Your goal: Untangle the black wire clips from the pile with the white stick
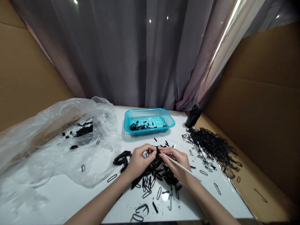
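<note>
My left hand (138, 160) is closed in a pinch on a small black piece (157, 151) whose exact kind I cannot make out. Opposite it, the fingers of my right hand (179, 161) grip a thin white stick (187, 170), its tip at the black piece. Both hands are nearly touching above a loose heap of black pieces (152, 173), partly hidden by the hands. Flat black loops (147, 187), short black strips (155, 207) and dark crumbs lie scattered between my forearms.
A turquoise basket (172, 122) with small black pieces inside stands farther back. A pile of thin black loops (211, 145) lies at the right, with a dark bottle (193, 116) behind. Clear plastic sheeting (100, 156) covers the left side. Cardboard walls (262, 103) flank the white table (77, 203).
</note>
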Demonstrator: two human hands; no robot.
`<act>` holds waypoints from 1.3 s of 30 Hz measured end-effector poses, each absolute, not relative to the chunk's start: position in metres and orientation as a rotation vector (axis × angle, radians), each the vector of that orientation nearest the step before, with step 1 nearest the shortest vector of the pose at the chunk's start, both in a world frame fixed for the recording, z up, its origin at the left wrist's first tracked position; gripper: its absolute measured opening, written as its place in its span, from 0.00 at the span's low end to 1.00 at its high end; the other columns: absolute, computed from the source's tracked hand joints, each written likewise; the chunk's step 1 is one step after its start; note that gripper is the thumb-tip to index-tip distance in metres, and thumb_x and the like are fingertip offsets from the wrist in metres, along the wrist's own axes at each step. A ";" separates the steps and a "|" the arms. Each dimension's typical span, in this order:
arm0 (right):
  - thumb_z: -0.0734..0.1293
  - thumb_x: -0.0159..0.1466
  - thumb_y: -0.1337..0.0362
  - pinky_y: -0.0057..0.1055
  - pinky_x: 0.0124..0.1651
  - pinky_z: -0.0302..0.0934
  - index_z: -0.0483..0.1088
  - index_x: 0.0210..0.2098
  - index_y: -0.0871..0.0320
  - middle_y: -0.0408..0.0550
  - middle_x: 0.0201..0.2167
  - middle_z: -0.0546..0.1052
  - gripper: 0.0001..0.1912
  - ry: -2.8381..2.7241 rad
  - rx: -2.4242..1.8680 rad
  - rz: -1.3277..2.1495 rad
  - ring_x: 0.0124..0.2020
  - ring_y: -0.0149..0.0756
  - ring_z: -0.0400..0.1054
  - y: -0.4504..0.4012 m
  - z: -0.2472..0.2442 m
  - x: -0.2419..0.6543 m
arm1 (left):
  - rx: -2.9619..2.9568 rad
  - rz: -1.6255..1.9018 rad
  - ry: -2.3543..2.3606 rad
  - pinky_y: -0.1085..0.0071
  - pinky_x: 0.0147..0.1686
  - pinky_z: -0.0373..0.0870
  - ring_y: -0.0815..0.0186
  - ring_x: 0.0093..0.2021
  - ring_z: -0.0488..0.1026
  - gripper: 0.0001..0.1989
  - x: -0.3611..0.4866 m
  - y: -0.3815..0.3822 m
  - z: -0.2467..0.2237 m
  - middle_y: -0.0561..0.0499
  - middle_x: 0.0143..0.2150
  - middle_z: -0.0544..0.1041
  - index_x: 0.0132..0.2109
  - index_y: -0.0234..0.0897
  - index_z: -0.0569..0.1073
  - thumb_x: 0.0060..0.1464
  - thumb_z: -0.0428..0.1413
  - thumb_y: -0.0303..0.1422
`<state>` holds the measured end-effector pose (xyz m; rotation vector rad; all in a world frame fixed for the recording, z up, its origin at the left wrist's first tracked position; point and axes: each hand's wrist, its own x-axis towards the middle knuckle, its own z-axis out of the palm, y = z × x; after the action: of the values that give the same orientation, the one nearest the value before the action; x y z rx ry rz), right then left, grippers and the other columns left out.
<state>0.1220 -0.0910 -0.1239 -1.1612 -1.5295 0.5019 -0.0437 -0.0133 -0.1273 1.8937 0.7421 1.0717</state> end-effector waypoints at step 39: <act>0.67 0.64 0.60 0.32 0.41 0.65 0.73 0.33 0.56 0.47 0.34 0.80 0.07 -1.160 -1.267 0.744 0.37 0.38 0.74 -0.089 -0.122 0.113 | 2.066 1.120 0.721 0.73 0.34 0.66 0.67 0.31 0.72 0.07 -0.039 -0.016 -0.131 0.53 0.29 0.76 0.31 0.36 0.74 0.56 0.55 0.26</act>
<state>0.1128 -0.0887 -0.1216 -1.2672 -1.1597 0.7445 -0.0393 -0.0158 -0.1311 2.0665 0.7212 1.1203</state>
